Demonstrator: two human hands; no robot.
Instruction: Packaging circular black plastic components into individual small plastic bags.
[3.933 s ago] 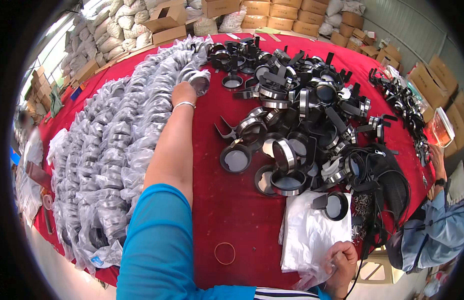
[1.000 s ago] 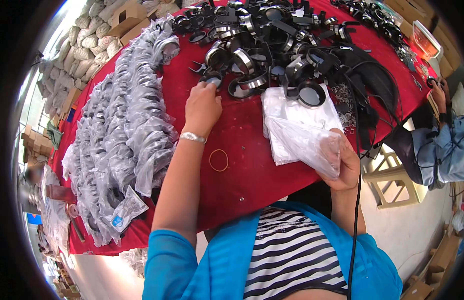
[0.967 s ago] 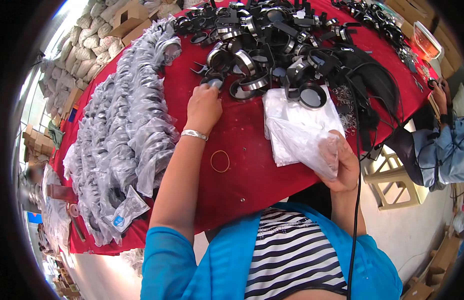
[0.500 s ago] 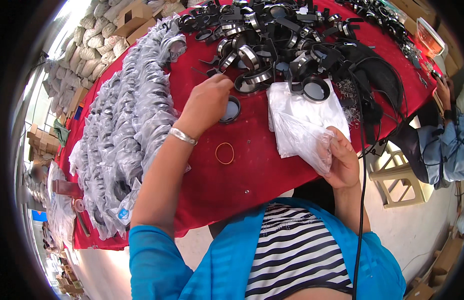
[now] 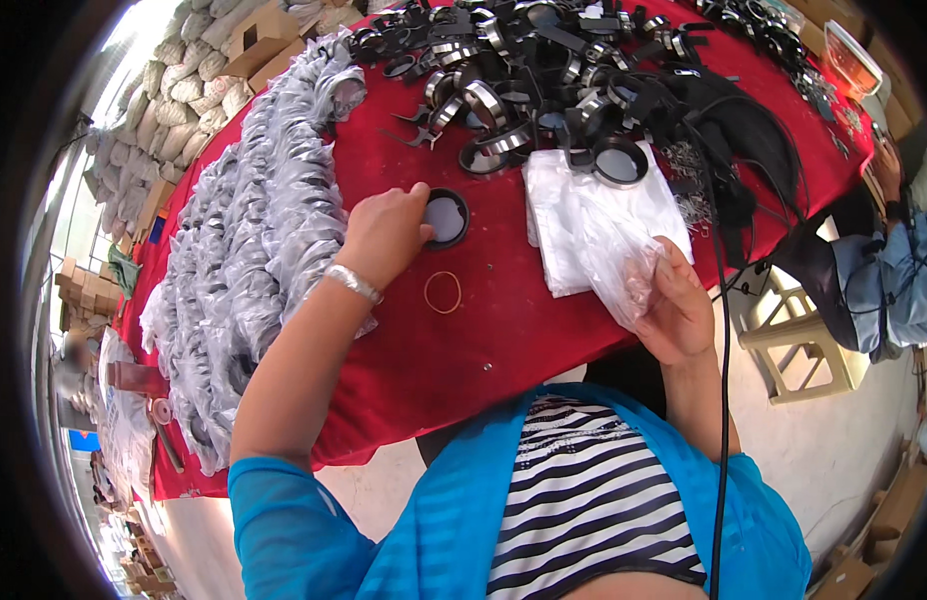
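Note:
My left hand is closed at the left edge of a round black-rimmed part with a pale grey disc inside, thumb and forefinger at its rim. My right hand pinches the near end of a clear plastic bag, which lies over a stack of white plastic bags. On the far end of that stack sits another round black part. A thin tan rubber band rests on the red cloth just nearer to me than my left hand.
Rows of bagged parts cover the table's left side. A heap of black and silver round parts fills the far side. A black cable hangs down at right, near small metal pieces. Another person's hand is at the right edge.
My left hand has come nearer and left, from beyond the round part to its left rim. The right hand keeps hold of the bag, its fingers slightly more spread. The view has shifted a little.

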